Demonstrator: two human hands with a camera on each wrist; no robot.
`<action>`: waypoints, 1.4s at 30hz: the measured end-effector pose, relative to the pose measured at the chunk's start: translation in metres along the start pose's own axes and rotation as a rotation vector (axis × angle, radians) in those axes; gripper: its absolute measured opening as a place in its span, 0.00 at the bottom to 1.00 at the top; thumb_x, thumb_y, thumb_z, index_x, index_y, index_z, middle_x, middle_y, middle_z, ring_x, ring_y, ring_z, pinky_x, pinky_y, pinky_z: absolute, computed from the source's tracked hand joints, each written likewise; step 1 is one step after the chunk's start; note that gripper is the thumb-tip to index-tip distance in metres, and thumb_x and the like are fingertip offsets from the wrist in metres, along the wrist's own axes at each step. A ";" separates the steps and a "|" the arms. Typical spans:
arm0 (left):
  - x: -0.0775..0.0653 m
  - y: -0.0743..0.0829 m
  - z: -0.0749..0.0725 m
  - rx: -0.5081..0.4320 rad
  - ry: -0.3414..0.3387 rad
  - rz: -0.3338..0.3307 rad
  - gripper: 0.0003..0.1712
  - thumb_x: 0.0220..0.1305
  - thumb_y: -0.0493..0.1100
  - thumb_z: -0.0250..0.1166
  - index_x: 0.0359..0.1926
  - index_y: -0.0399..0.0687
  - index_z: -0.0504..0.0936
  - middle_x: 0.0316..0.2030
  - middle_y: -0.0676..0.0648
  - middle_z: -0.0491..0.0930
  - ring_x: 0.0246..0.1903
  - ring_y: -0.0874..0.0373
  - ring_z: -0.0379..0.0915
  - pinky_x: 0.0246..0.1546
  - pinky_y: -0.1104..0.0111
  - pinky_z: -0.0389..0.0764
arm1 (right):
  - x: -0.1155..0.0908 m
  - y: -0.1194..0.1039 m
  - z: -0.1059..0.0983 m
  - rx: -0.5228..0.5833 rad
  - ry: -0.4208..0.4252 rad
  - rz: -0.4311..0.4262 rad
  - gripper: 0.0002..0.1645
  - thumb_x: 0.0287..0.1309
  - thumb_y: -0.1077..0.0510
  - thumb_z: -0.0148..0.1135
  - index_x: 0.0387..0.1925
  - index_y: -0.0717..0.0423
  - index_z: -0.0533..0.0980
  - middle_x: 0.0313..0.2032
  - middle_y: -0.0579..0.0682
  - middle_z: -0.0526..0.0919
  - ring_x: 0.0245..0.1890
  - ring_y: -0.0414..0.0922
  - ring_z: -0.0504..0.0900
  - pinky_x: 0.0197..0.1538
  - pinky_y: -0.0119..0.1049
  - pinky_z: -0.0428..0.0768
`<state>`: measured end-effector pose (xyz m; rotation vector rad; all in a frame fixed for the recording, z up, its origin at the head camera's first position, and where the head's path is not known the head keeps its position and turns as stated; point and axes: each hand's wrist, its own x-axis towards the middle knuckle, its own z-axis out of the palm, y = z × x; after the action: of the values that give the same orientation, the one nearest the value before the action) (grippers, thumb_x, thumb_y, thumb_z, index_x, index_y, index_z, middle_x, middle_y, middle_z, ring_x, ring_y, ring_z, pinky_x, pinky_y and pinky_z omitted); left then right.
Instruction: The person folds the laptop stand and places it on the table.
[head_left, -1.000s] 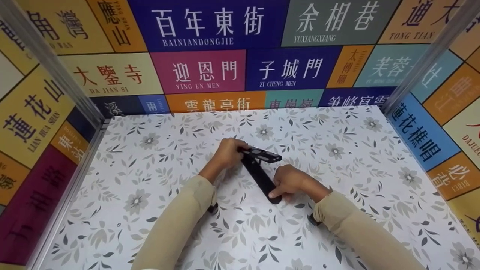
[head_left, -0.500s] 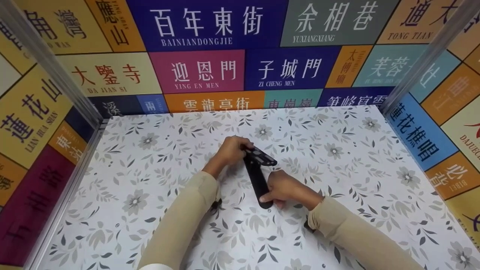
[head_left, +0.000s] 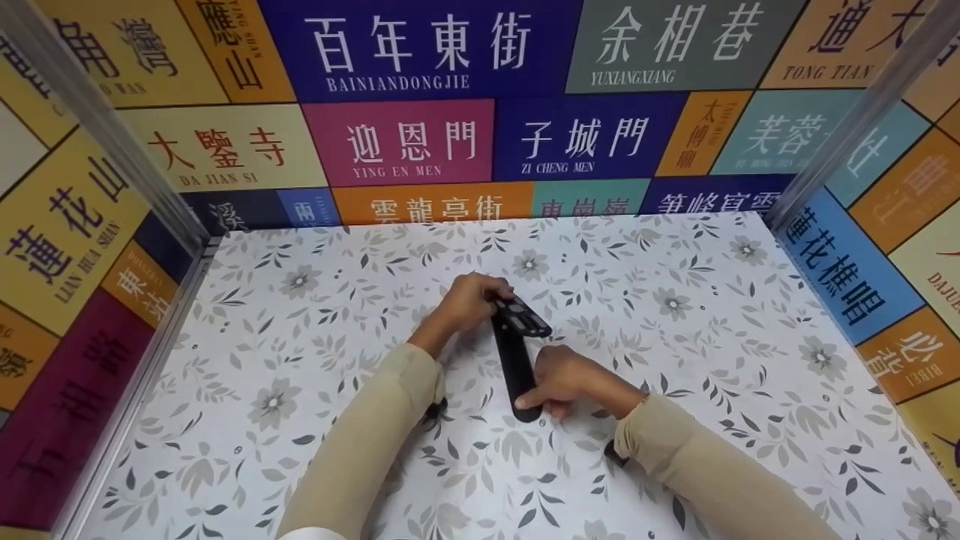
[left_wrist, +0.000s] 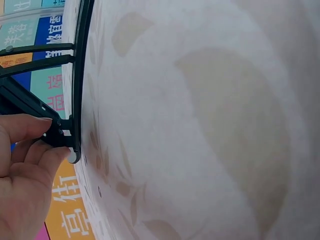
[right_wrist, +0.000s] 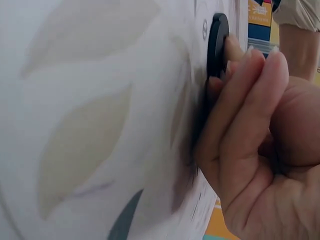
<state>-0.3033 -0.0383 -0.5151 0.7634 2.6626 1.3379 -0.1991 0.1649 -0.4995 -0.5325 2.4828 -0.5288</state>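
Observation:
On the patterned tabletop lies a black folding stand (head_left: 514, 367), a long flat base with a slotted upper plate (head_left: 525, 319) raised at an angle from its far end. My left hand (head_left: 469, 301) pinches the hinged end between thumb and fingers; the left wrist view shows the hinge, the base (left_wrist: 78, 75) edge-on and two thin struts (left_wrist: 37, 59). At the near end my right hand (head_left: 566, 377) has its thumb on top of the base and its fingers curled at the right side. In the right wrist view the rounded base end (right_wrist: 217, 42) shows beyond the fingers.
The white tabletop (head_left: 300, 360) has a grey leaf and flower print. Colourful panels (head_left: 397, 142) with Chinese lettering stand along the back and both sides, with clear strips at the corners. Dark bands (head_left: 616, 452) sit at the sleeve cuffs.
The stand's near end has swung left and toward me, with my right hand moving along. The upper plate's free end has come slightly nearer, and my left hand has shifted a little right.

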 end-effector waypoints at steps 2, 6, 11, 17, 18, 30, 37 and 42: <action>-0.002 0.000 0.001 -0.007 0.005 -0.006 0.24 0.52 0.21 0.59 0.43 0.44 0.91 0.45 0.46 0.90 0.48 0.52 0.84 0.53 0.64 0.83 | 0.000 0.002 -0.003 0.084 -0.062 0.049 0.27 0.53 0.38 0.76 0.11 0.52 0.83 0.09 0.41 0.80 0.11 0.33 0.79 0.29 0.26 0.80; -0.009 0.003 0.001 0.005 0.014 -0.047 0.25 0.55 0.23 0.61 0.47 0.47 0.91 0.46 0.47 0.90 0.44 0.55 0.82 0.44 0.70 0.79 | -0.001 0.011 -0.010 0.311 -0.152 0.106 0.24 0.56 0.44 0.76 0.17 0.57 0.82 0.13 0.44 0.81 0.14 0.36 0.80 0.25 0.28 0.81; -0.021 0.009 -0.004 0.036 0.062 -0.082 0.25 0.57 0.25 0.63 0.53 0.49 0.89 0.50 0.47 0.89 0.37 0.51 0.79 0.37 0.69 0.74 | 0.001 0.023 -0.024 0.504 -0.137 0.052 0.19 0.66 0.52 0.68 0.27 0.64 0.80 0.18 0.48 0.84 0.18 0.38 0.81 0.26 0.29 0.81; -0.039 0.023 -0.017 0.065 0.212 -0.220 0.16 0.64 0.33 0.61 0.50 0.42 0.89 0.38 0.44 0.91 0.39 0.51 0.88 0.42 0.62 0.85 | 0.009 0.035 -0.034 0.856 -0.057 0.069 0.15 0.77 0.57 0.50 0.51 0.67 0.71 0.27 0.55 0.88 0.22 0.42 0.84 0.27 0.30 0.81; -0.042 0.025 -0.019 0.023 0.211 -0.268 0.16 0.67 0.36 0.60 0.51 0.41 0.88 0.35 0.44 0.91 0.36 0.51 0.88 0.39 0.63 0.84 | 0.010 0.036 -0.034 0.912 -0.046 0.080 0.16 0.78 0.55 0.48 0.54 0.65 0.69 0.29 0.56 0.89 0.23 0.42 0.85 0.27 0.30 0.81; -0.075 0.035 -0.030 -1.233 -0.116 -0.772 0.44 0.79 0.69 0.28 0.80 0.45 0.51 0.58 0.23 0.78 0.61 0.29 0.74 0.63 0.37 0.73 | 0.021 0.048 -0.041 1.354 -0.088 0.117 0.45 0.74 0.26 0.25 0.73 0.52 0.61 0.47 0.57 0.89 0.38 0.46 0.89 0.33 0.34 0.83; -0.078 0.034 -0.019 -1.366 -0.151 -0.745 0.51 0.75 0.74 0.24 0.79 0.40 0.51 0.66 0.22 0.68 0.68 0.28 0.67 0.66 0.32 0.66 | 0.025 0.048 -0.041 1.444 -0.118 0.115 0.49 0.73 0.26 0.27 0.75 0.58 0.56 0.43 0.59 0.89 0.33 0.47 0.90 0.27 0.32 0.83; -0.076 0.034 -0.013 -1.357 -0.171 -0.741 0.54 0.74 0.75 0.23 0.77 0.33 0.55 0.70 0.25 0.65 0.70 0.30 0.63 0.68 0.33 0.64 | 0.028 0.048 -0.039 1.476 -0.134 0.098 0.47 0.73 0.26 0.27 0.67 0.61 0.63 0.43 0.57 0.90 0.33 0.47 0.90 0.29 0.32 0.85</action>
<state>-0.2262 -0.0658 -0.4927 -0.2516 1.0960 2.0592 -0.2556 0.2018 -0.5038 0.1649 1.3662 -1.8737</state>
